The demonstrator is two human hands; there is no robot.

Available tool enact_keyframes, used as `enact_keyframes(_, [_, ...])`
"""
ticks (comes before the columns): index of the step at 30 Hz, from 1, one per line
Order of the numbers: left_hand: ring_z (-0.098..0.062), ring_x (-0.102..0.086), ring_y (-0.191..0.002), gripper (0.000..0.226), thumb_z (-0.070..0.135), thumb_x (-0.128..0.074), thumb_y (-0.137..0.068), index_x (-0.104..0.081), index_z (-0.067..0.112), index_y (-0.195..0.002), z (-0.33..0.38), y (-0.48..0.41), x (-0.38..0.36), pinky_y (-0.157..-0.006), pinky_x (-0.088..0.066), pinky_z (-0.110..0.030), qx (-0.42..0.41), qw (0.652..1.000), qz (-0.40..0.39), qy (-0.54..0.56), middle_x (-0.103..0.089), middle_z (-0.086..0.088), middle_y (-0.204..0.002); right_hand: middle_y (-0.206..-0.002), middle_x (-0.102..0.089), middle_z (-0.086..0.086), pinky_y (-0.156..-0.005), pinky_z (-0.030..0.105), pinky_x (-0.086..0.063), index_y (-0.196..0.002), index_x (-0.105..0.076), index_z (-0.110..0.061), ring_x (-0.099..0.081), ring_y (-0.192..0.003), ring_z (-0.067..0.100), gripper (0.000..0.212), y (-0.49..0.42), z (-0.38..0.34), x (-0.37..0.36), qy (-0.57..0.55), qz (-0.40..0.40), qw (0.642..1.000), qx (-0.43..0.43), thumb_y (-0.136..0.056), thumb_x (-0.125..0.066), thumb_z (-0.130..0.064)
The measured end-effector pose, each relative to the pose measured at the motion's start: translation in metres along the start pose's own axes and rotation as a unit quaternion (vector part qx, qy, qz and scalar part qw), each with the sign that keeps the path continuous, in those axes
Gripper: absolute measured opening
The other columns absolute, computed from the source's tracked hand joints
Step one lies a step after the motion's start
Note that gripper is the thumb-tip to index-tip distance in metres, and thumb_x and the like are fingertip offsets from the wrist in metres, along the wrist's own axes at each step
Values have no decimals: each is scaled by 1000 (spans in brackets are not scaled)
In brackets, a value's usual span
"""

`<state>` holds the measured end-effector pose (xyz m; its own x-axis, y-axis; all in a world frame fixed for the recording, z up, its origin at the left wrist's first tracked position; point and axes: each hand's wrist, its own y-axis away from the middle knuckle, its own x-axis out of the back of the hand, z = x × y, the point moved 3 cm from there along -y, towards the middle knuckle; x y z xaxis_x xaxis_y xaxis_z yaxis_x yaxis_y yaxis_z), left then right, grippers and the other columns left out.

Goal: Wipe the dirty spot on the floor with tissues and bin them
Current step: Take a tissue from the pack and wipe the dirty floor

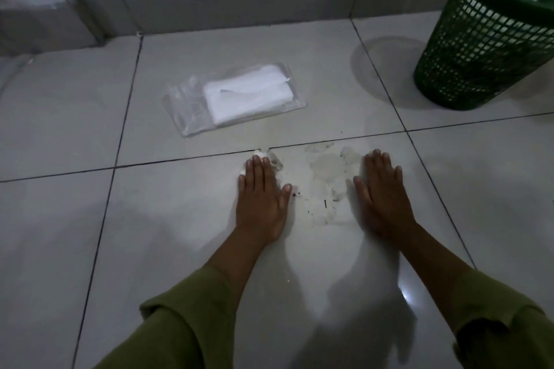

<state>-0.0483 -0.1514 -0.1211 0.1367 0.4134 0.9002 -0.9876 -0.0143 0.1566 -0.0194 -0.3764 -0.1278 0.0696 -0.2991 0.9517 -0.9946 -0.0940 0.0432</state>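
A dirty spot [325,183] of grey smears and dark specks lies on the white floor tile between my two hands. My left hand [261,198] presses flat on a white tissue [258,154], which peeks out past the fingertips at the spot's left edge. My right hand [383,198] lies flat on the tile to the right of the spot, fingers together, nothing under it that I can see. A clear plastic pack of white tissues [236,97] lies on the tile beyond the spot. A green mesh bin [491,39] stands at the far right.
A grey skirting and wall [209,6] run along the far side. Dark grout lines cross the tiles. White tissue shows inside the bin's rim. My green sleeves fill the bottom of the view.
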Motion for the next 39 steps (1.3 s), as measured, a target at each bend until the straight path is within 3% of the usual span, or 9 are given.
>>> enact_keyframes(2, [-27,12,-145,67,43,-20,-97,3,4,-146,-1,-18,5,-117,5,-40,11,1000,-6,-18,9,-16,-157,-158,-3,12,-116,37,6,-147,-5,-8,3,-146,20,71,-2,4,-3,23,-2,1000,1,-90,-6,-50])
enact_keyframes(6, [-28,13,-144,64,39,-20,-99,2,2,-146,5,-49,7,-117,6,-43,11,1000,-23,-18,11,-17,-156,-158,-1,12,-118,39,5,-147,-4,-8,5,-146,20,74,-3,8,-8,29,1,1000,10,-88,-3,-53])
enact_keyframes(12, [-25,16,-144,64,41,-17,-99,5,4,-145,46,-66,-8,-116,10,-39,-80,993,-79,-34,14,-15,-156,-158,-5,12,-118,37,3,-147,-8,-8,2,-145,19,85,-4,9,-7,21,15,999,21,-85,9,-63])
enact_keyframes(16, [-21,17,-144,69,48,-9,-93,5,7,-146,54,-53,-14,-115,12,-33,-123,988,-89,-40,14,-11,-157,-158,-1,8,-118,34,5,-147,-3,-10,7,-144,14,73,-4,11,-9,18,4,1000,12,-88,0,-53])
enact_keyframes(20, [-17,14,-144,83,58,4,-79,2,10,-147,42,-33,-12,-116,8,-32,-162,981,-92,-45,11,-7,-158,-158,-6,10,-117,33,4,-147,-8,-8,6,-141,10,75,-6,13,-7,5,0,1000,19,-86,-1,-50])
enact_keyframes(26, [-18,14,-144,61,39,-20,-99,3,9,-147,44,-43,-3,-117,7,-33,-134,984,-113,-21,12,-9,-157,-158,1,11,-117,36,6,-147,-2,-8,9,-144,17,70,-2,30,3,32,0,999,-2,-88,-3,-45])
enact_keyframes(31, [-23,16,-144,62,38,-20,-100,5,6,-146,65,-77,-3,-116,7,-37,-121,982,-135,-42,14,-12,-157,-158,1,12,-118,38,5,-147,-2,-8,9,-145,18,71,-3,32,0,42,-3,999,-1,-87,-3,-46])
enact_keyframes(39, [-26,16,-144,60,38,-20,-100,0,6,-147,104,-101,-20,-118,7,-43,-176,973,-138,-60,12,-13,-157,-158,2,9,-118,35,6,-146,-1,-8,8,-145,18,71,-2,32,0,32,0,999,1,-88,-3,-48])
